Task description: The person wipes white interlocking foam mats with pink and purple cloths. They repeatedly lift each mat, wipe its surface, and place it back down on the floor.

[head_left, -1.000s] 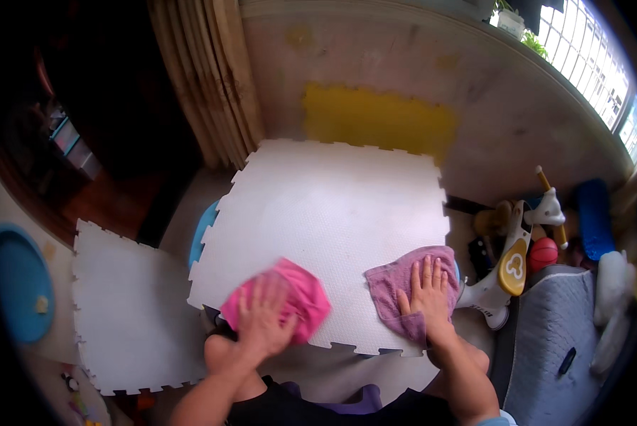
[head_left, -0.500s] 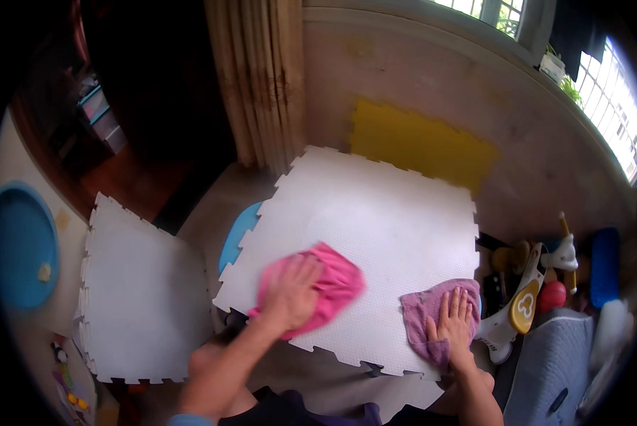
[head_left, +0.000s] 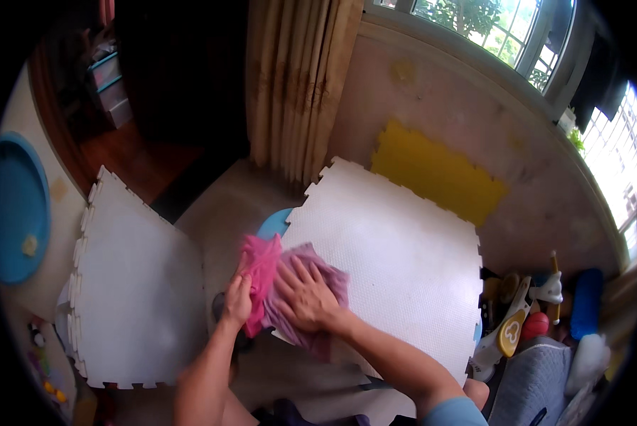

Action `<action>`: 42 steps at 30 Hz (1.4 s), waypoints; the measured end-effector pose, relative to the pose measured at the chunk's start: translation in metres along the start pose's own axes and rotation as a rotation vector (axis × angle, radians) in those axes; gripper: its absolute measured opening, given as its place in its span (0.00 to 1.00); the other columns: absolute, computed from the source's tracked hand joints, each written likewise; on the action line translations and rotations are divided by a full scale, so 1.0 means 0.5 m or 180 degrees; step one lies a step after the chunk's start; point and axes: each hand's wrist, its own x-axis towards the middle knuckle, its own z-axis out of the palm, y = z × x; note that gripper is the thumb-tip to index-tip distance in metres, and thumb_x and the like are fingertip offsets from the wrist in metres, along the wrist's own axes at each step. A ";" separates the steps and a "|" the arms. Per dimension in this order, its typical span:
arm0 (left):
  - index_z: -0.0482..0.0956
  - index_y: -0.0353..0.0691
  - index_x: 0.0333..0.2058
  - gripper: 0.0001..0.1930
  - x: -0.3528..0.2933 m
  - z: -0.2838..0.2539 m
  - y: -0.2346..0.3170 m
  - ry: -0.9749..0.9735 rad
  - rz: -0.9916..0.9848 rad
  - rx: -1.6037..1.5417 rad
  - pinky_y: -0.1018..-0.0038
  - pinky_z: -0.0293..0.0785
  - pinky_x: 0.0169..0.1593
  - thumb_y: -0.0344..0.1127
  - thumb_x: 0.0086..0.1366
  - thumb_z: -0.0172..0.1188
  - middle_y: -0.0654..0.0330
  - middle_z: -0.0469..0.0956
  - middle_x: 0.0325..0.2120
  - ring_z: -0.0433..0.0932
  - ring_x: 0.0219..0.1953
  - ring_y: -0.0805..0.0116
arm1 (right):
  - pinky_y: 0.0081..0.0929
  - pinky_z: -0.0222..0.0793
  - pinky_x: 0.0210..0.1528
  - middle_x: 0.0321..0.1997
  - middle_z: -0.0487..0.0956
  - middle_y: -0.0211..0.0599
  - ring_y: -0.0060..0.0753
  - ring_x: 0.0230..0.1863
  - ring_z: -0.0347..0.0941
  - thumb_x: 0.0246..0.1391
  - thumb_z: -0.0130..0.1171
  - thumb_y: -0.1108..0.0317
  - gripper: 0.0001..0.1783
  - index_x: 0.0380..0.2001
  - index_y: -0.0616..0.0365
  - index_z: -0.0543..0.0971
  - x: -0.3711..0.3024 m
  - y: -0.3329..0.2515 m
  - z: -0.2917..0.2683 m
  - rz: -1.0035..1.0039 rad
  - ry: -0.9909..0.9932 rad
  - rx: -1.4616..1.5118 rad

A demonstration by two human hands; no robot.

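My left hand (head_left: 238,302) is closed on a bunched bright pink cloth (head_left: 263,266), which hangs at the left edge of a large white foam mat (head_left: 396,263) with jigsaw edges. Right beside it, my right hand (head_left: 308,295) lies flat with fingers apart, pressing a mauve cloth (head_left: 330,277) onto the mat's near left corner. Part of the mauve cloth droops over the near edge. The two cloths touch. The mat rests raised above the floor, and a bit of a light-blue surface (head_left: 274,224) shows from under its left side.
A second white foam mat (head_left: 141,284) leans at the left, near a blue basin (head_left: 23,213). A yellow foam mat (head_left: 435,174) stands against the far wall beside a beige curtain (head_left: 297,85). On the right are a white-and-yellow ride-on toy (head_left: 510,334), a red ball (head_left: 536,324) and a grey padded item (head_left: 531,380).
My right hand has slid the mauve cloth leftward across the mat to its left corner. My left hand has moved left to the edge, lifting and gathering the pink cloth. The view has shifted.
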 end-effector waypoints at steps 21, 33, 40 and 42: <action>0.72 0.34 0.64 0.25 0.018 -0.070 -0.030 -0.0130 -0.0764 -0.2619 0.71 0.68 0.66 0.46 0.82 0.43 0.60 0.76 0.59 0.74 0.60 0.69 | 0.59 0.46 0.77 0.79 0.56 0.57 0.57 0.80 0.50 0.67 0.50 0.52 0.37 0.69 0.69 0.65 0.094 -0.112 0.048 0.0096 0.0627 0.0637; 0.79 0.34 0.52 0.20 0.021 -0.025 0.093 0.0361 0.0033 -0.1355 0.74 0.72 0.55 0.45 0.81 0.45 0.63 0.81 0.47 0.78 0.47 0.72 | 0.55 0.32 0.81 0.79 0.51 0.69 0.65 0.82 0.40 0.68 0.44 0.39 0.50 0.73 0.76 0.55 -0.194 0.046 -0.005 0.2226 0.0415 -0.0316; 0.79 0.27 0.28 0.19 -0.096 0.044 0.090 0.0190 0.1248 0.1147 0.52 0.76 0.54 0.34 0.72 0.45 0.39 0.83 0.33 0.81 0.43 0.36 | 0.64 0.31 0.79 0.79 0.50 0.69 0.67 0.82 0.39 0.64 0.49 0.45 0.49 0.73 0.77 0.54 -0.194 -0.036 -0.004 0.1497 0.0090 -0.0289; 0.78 0.27 0.27 0.19 -0.093 0.040 0.043 0.0562 0.0944 0.0842 0.49 0.76 0.54 0.33 0.71 0.45 0.37 0.83 0.33 0.81 0.44 0.35 | 0.64 0.33 0.79 0.80 0.51 0.62 0.63 0.82 0.40 0.64 0.49 0.46 0.47 0.75 0.69 0.55 -0.094 -0.054 0.014 0.1002 -0.0038 -0.0262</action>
